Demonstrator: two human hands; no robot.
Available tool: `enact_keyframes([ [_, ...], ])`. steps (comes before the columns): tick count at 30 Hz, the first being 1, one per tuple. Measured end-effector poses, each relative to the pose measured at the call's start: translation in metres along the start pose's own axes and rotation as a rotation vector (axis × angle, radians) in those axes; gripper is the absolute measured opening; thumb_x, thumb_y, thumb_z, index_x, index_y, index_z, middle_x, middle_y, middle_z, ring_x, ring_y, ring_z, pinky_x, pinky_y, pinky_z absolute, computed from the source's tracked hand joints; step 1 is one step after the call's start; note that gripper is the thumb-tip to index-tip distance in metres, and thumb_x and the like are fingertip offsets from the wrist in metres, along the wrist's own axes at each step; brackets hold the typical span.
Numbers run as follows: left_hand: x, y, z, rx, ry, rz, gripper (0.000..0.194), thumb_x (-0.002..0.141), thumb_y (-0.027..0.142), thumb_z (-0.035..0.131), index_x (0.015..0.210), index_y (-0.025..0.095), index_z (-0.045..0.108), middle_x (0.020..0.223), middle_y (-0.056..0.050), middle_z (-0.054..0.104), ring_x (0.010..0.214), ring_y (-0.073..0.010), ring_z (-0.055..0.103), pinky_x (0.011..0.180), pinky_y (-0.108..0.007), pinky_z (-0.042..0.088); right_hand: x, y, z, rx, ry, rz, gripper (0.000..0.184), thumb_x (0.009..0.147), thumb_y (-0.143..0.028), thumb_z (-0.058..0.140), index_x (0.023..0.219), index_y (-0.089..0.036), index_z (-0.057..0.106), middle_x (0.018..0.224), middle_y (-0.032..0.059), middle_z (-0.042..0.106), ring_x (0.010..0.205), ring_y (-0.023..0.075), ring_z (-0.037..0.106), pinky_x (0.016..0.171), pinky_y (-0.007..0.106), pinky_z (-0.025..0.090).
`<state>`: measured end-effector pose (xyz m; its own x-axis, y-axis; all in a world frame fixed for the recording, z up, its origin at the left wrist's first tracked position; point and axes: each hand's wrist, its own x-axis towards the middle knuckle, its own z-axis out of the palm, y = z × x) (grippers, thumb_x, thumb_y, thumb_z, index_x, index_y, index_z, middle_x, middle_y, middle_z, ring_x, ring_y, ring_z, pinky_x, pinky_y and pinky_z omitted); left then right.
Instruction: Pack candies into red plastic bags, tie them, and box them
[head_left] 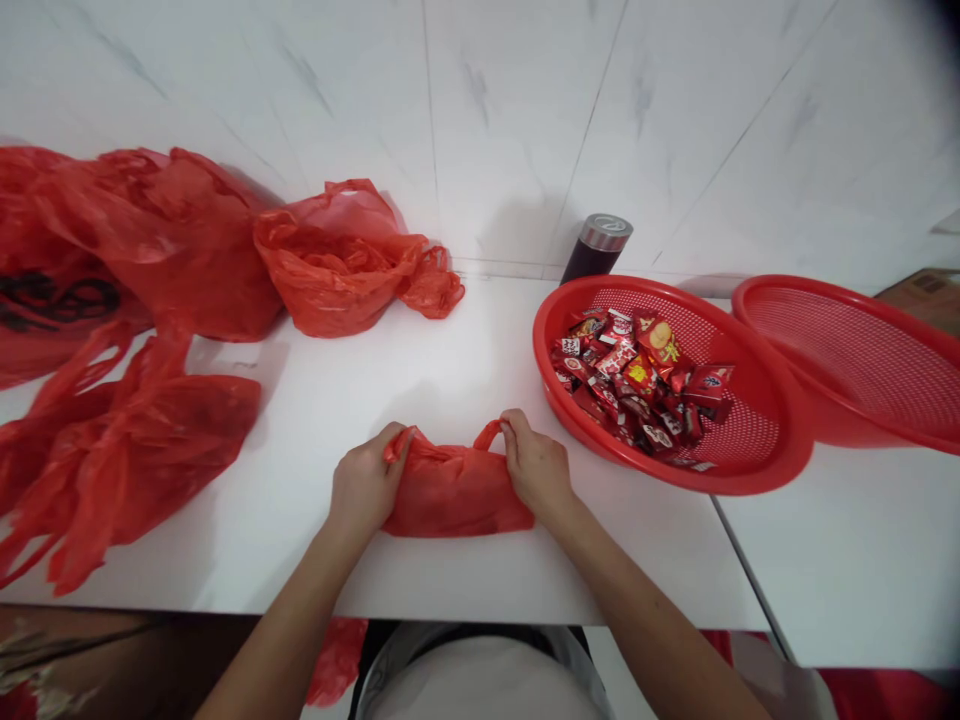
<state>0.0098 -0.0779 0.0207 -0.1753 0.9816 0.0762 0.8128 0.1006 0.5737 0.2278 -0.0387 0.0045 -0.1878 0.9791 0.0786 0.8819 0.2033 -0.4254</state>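
fingers (395, 447) of both hands are clenched on the handles (489, 433) of a red plastic carrier bag (457, 495), which lies flattened on the tabletop directly between the hands, the left hand (367, 480) grasping one handle and the right hand (536, 465) the other. white marble-look wall tiles (525, 120) rise behind a white tabletop (315, 420), which has a seam running toward the lower right. a loose heap of crumpled red plastic bags (135, 240) sits against the wall at the far left, with more flattened red bags (127, 460) lying in front of it, well left of the left hand. a puffed, crumpled red bag (337, 260) stands just to the right of that heap. near the right hand is a round red mesh basket (544, 350), and a second red mesh basket (847, 350) sits tilted, its edge overlapping the first basket's rim on the far side. a cardboard box corner (922, 295) shows beyond it. a dark flask with a steel cap (596, 250) stands upright by the wall behind the first basket, which holds a pile of small red foil snack packets (637, 380).
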Motion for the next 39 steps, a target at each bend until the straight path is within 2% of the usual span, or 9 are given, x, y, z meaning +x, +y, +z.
enact_keyframes([
  [3, 0.010, 0.000, 0.005, 0.096, -0.040, -0.015, 0.033, 0.096, 0.044, 0.035, 0.081, 0.026, 0.058, 0.057, 0.002, 0.054, 0.052, -0.0169, 0.048, 0.055, -0.027, 0.032, 0.004, 0.003, 0.010, -0.039, -0.023, 0.024, 0.029, 0.102, -0.031, 0.028, 0.111, -0.023, 0.054, 0.070, -0.0008, 0.066, 0.056, 0.0152, 0.053, 0.054, 0.026, 0.018],
  [7, 0.017, -0.004, 0.011, 0.190, -0.071, -0.012, 0.032, 0.096, 0.043, 0.034, 0.084, 0.026, 0.059, 0.065, -0.001, 0.060, 0.057, -0.0187, 0.052, 0.056, -0.028, 0.030, 0.007, 0.005, 0.017, -0.091, -0.046, 0.059, 0.029, 0.102, -0.032, 0.028, 0.111, -0.023, 0.054, 0.072, -0.0004, 0.067, 0.055, 0.0150, 0.052, 0.054, 0.028, 0.016],
  [14, 0.011, -0.011, 0.021, 0.278, -0.109, -0.019, 0.020, 0.091, 0.024, 0.038, 0.087, 0.026, 0.058, 0.074, 0.000, 0.066, 0.065, -0.0197, 0.056, 0.055, -0.028, 0.030, 0.005, 0.005, 0.022, -0.144, -0.059, 0.072, 0.029, 0.103, -0.032, 0.027, 0.111, -0.022, 0.054, 0.077, 0.0010, 0.069, 0.058, 0.0152, 0.055, 0.054, 0.027, 0.015],
  [20, 0.007, -0.014, 0.024, 0.342, -0.089, -0.007, 0.023, 0.089, 0.017, 0.038, 0.087, 0.025, 0.060, 0.080, -0.003, 0.068, 0.073, -0.0221, 0.060, 0.056, -0.029, 0.031, 0.005, 0.004, 0.024, -0.174, -0.053, 0.081, 0.028, 0.102, -0.031, 0.027, 0.110, -0.021, 0.052, 0.077, 0.0024, 0.069, 0.059, 0.0156, 0.056, 0.053, 0.028, 0.016],
  [24, 0.008, -0.016, 0.027, 0.384, -0.056, 0.029, 0.025, 0.090, 0.019, 0.038, 0.094, 0.023, 0.063, 0.085, -0.009, 0.069, 0.086, -0.0281, 0.061, 0.071, -0.036, 0.038, 0.005, 0.006, 0.026, -0.189, -0.049, 0.109, 0.028, 0.102, -0.027, 0.025, 0.110, -0.017, 0.049, 0.074, 0.0050, 0.068, 0.060, 0.0177, 0.058, 0.054, 0.028, 0.020],
  [28, 0.007, -0.030, 0.022, 0.381, -0.032, 0.033, 0.024, 0.087, 0.016, 0.041, 0.095, 0.022, 0.063, 0.089, -0.010, 0.070, 0.095, -0.0309, 0.060, 0.083, -0.041, 0.039, 0.006, 0.008, 0.026, -0.192, -0.044, 0.157, 0.026, 0.100, -0.022, 0.024, 0.116, -0.013, 0.044, 0.072, 0.0065, 0.066, 0.061, 0.0194, 0.059, 0.055, 0.028, 0.025],
  [31, 0.002, -0.048, 0.010, 0.349, 0.036, -0.057, 0.027, 0.089, 0.021, 0.037, 0.097, 0.019, 0.063, 0.084, -0.014, 0.067, 0.090, -0.0332, 0.060, 0.079, -0.043, 0.040, 0.008, 0.009, 0.025, -0.179, -0.051, 0.178, 0.024, 0.098, -0.021, 0.027, 0.115, -0.013, 0.043, 0.070, 0.0060, 0.065, 0.060, 0.0192, 0.058, 0.055, 0.028, 0.026],
  [34, -0.006, -0.062, 0.000, 0.262, 0.091, -0.135, 0.035, 0.094, 0.036, 0.031, 0.097, 0.019, 0.062, 0.081, -0.012, 0.063, 0.081, -0.0319, 0.060, 0.074, -0.042, 0.043, 0.008, 0.009, 0.023, -0.150, -0.053, 0.170, 0.023, 0.097, -0.019, 0.029, 0.113, -0.015, 0.044, 0.068, 0.0044, 0.064, 0.057, 0.0184, 0.056, 0.055, 0.027, 0.024],
  [39, -0.010, -0.068, -0.007, 0.036, 0.118, -0.193, 0.041, 0.093, 0.049, 0.033, 0.094, 0.022, 0.063, 0.087, -0.009, 0.067, 0.087, -0.0294, 0.063, 0.080, -0.040, 0.047, 0.007, 0.013, 0.023, -0.072, -0.026, 0.151, 0.025, 0.094, -0.017, 0.029, 0.111, -0.016, 0.046, 0.063, 0.0019, 0.059, 0.052, 0.0172, 0.049, 0.053, 0.027, 0.019],
])
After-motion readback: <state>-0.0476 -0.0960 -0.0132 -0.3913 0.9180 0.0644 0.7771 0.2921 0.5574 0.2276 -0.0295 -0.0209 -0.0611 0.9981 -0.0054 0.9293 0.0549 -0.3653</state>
